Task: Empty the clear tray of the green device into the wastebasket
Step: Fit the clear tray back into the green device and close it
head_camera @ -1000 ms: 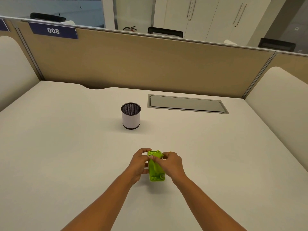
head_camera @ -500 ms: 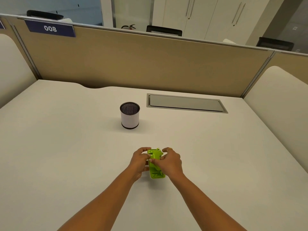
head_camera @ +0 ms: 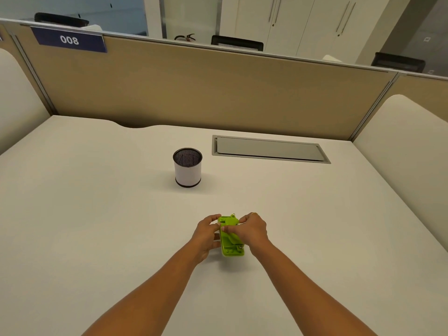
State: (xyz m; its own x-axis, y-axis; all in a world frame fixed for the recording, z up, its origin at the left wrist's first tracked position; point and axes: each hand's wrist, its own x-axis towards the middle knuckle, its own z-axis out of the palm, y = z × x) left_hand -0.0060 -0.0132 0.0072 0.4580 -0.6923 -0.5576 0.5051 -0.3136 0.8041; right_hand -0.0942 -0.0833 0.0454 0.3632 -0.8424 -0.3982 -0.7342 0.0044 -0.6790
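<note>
Both hands clasp the green device near the wastebasket.

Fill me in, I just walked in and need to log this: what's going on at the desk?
A person is working on a small green device that sits on the white desk, with both hands on it. The left hand grips its left side while the right hand covers the top right, its fingers pressing on the upper face. A small wastebasket stands upright further back on the desk, apart from the hands. Nothing has been tipped toward it yet; the clear tray itself cannot be made out.
</note>
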